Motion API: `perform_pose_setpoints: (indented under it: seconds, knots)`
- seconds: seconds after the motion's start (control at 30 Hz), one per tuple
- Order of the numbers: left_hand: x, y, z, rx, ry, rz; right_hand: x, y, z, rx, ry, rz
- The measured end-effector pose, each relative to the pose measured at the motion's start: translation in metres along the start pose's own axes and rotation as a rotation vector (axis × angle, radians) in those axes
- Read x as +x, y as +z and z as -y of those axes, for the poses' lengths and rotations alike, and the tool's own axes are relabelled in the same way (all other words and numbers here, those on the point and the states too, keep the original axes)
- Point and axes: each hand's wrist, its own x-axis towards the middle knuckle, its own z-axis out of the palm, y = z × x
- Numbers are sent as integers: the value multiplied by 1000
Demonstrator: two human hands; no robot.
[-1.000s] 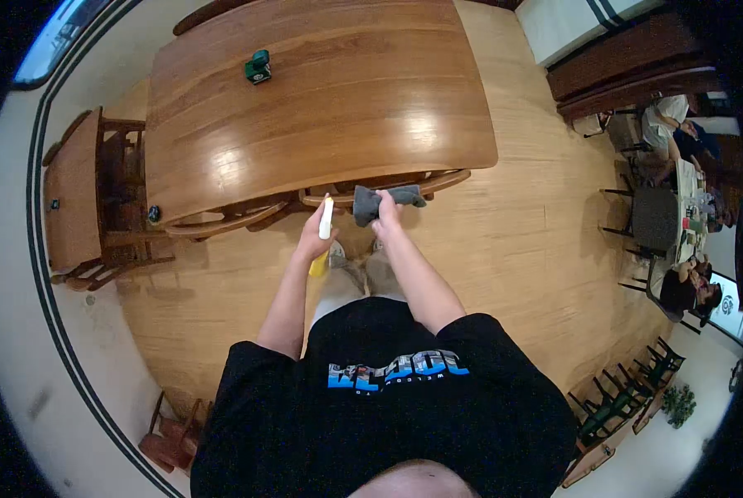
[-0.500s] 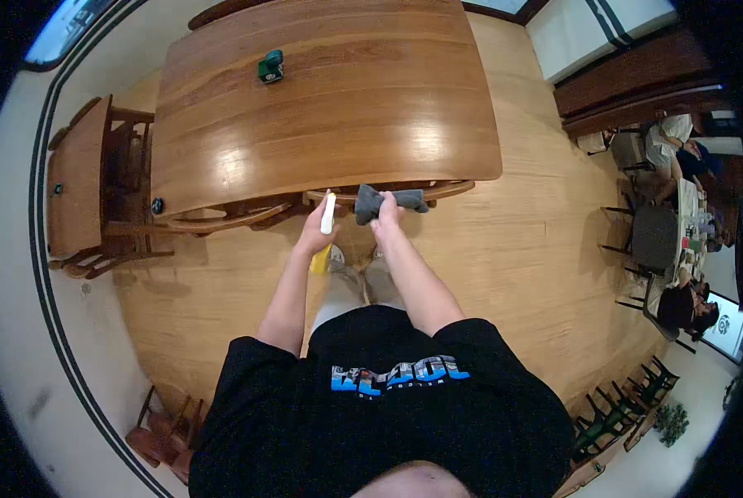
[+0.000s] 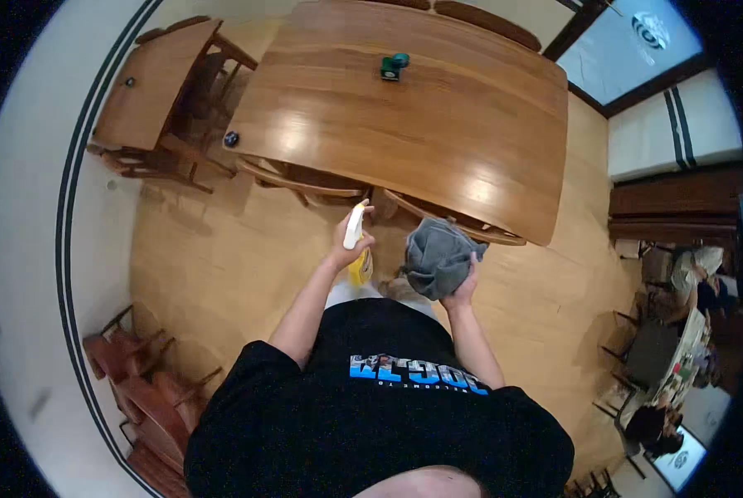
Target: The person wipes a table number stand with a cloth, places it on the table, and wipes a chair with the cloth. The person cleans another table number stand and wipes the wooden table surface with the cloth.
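My left hand [image 3: 345, 247] is closed around a spray bottle with a white trigger head [image 3: 355, 226] and a yellow body [image 3: 360, 268]. A bunched grey cloth [image 3: 439, 257] is in my right hand [image 3: 462, 290], its folds spread loosely over the fingers. Both hands are in front of my body, just short of the near edge of a large wooden table [image 3: 421, 124]. On the tabletop stands a small dark green holder [image 3: 390, 73] with a rounded teal object on it. A small round black item [image 3: 232, 139] sits at the table's left corner.
Wooden chairs [image 3: 321, 189] are tucked under the table's near side. A smaller wooden table [image 3: 151, 95] stands at the left by the wall. Reddish-brown chairs [image 3: 151, 398] are at lower left. People sit around a long table [image 3: 678, 365] at far right.
The view has turned, so the table appears shifted right and tilted. My right hand has moved away from my left, and the grey cloth has opened into a larger, looser bundle.
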Motion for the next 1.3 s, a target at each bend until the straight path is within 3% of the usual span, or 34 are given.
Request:
perform_pose_setpoints:
  seconds: [0.13, 0.23, 0.37, 0.4, 0.47, 0.53, 0.57, 0.63, 0.7, 0.73, 0.8, 0.97, 1.13, 1.3]
  knots:
    - [-33, -26, -18, -71, 54, -299, 24, 7, -24, 64, 109, 40]
    - [-49, -57, -3, -19, 16, -346, 69, -1, -57, -169, 197, 20]
    - [-45, -112, 25, 60, 9, -341, 130, 30, -99, -818, -212, -194]
    - [-42, -127, 33, 88, 23, -332, 141, 49, -106, -820, -220, -204]
    - [-41, -158, 44, 140, 40, -315, 157, 89, -125, -1494, -409, 206]
    - [-35, -188, 46, 136, 42, -313, 211, 79, -166, -1805, -1008, 529]
    - [-33, -202, 48, 140, 41, -322, 218, 79, -187, -1818, -1000, 532]
    - [-28, -230, 52, 157, 43, -344, 232, 82, -233, -2362, -915, 615]
    - [-23, -257, 61, 92, -179, -356, 236, 102, -269, -2490, -863, 565]
    - [-15, -269, 73, 87, -188, -355, 237, 113, -284, -2609, -819, 496]
    - [10, -288, 104, 364, 202, -436, 241, 129, -301, -2838, -721, 327]
    - [50, -312, 144, 378, 189, -346, 265, 95, -310, -2877, -931, 323]
    - [55, -313, 125, 207, 47, -276, 266, 96, -306, -2833, -1001, 382]
    - [63, -316, 120, 214, 60, -271, 266, 108, -306, -2857, -1026, 314]
